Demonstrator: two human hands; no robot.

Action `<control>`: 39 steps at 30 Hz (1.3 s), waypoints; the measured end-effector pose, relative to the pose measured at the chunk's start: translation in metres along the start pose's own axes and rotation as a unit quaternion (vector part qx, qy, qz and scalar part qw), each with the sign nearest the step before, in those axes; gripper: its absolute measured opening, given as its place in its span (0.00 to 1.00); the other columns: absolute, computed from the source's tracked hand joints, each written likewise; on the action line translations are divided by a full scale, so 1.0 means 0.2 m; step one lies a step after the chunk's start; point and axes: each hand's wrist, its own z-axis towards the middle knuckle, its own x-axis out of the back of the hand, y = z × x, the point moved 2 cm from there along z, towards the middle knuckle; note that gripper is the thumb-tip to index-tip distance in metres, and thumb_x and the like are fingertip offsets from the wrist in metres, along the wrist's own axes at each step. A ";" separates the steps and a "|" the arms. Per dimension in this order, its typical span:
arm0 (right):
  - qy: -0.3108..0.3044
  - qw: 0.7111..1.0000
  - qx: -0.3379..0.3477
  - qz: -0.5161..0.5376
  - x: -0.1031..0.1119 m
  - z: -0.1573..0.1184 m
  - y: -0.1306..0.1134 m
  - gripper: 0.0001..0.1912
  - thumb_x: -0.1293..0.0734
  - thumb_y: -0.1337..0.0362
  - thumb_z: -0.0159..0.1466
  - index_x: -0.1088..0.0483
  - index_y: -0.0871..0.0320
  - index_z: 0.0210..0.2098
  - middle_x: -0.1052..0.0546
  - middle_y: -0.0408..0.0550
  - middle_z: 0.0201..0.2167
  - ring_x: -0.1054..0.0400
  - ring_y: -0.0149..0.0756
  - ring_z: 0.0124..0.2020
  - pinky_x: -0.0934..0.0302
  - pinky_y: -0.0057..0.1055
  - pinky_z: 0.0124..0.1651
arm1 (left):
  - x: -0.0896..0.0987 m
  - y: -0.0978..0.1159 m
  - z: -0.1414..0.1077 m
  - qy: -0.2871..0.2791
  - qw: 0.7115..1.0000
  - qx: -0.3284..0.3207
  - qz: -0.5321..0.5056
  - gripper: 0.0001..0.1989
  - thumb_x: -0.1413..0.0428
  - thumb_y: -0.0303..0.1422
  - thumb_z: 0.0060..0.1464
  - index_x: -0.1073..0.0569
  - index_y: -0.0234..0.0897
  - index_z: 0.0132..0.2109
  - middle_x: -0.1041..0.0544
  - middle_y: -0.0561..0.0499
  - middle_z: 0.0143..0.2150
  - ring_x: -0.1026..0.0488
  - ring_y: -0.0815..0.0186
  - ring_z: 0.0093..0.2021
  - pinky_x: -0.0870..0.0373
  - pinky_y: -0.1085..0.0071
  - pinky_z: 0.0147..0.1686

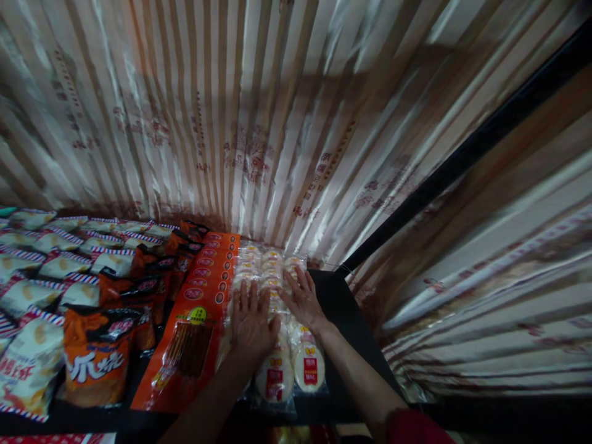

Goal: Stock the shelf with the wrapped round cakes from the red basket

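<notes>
Rows of round white crackers in clear wrappers [274, 375] lie overlapped on a black shelf [345, 345]. My left hand [252, 320] rests flat on the left and middle rows, fingers stretched forward. On the right row lies my right hand [303, 301], its fingers spread and pointing away from me. Both palms face down and neither hand grips a packet. Left of the crackers, touching their edge, are overlapped orange-red packets [189, 327] with brown sticks showing in a window. Part of the cracker rows is hidden under my hands and forearms.
Orange snack bags [97, 357] and white snack bags with striped edges [32, 364] fill the shelf's left side in rows. A pleated, printed plastic curtain [259, 123] hangs behind. A black pole [462, 160] slants down to the shelf's back right corner.
</notes>
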 end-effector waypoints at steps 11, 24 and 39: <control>0.017 1.000 0.004 0.005 0.00 0.02 -0.02 0.30 0.45 0.47 0.63 0.43 0.56 0.60 0.43 0.52 0.62 0.61 0.42 0.66 0.62 0.47 0.65 | 0.00 0.00 0.00 0.001 1.000 0.004 0.000 0.30 0.50 0.47 0.51 0.36 0.39 0.59 0.42 0.41 0.64 0.52 0.47 0.65 0.54 0.48 0.60; 0.008 1.000 0.005 0.000 0.00 0.03 -0.02 0.30 0.46 0.47 0.64 0.44 0.55 0.61 0.43 0.49 0.62 0.62 0.42 0.66 0.63 0.47 0.65 | 0.00 0.01 0.01 -0.005 1.000 0.006 0.006 0.29 0.52 0.46 0.52 0.36 0.38 0.58 0.42 0.43 0.64 0.54 0.49 0.65 0.56 0.49 0.61; -0.013 0.999 -0.043 0.006 0.01 0.02 0.00 0.26 0.46 0.49 0.64 0.45 0.45 0.61 0.45 0.43 0.63 0.60 0.47 0.66 0.57 0.54 0.61 | 0.01 -0.01 0.00 0.003 1.000 0.012 -0.022 0.32 0.50 0.49 0.51 0.37 0.36 0.59 0.44 0.40 0.64 0.54 0.48 0.65 0.55 0.48 0.61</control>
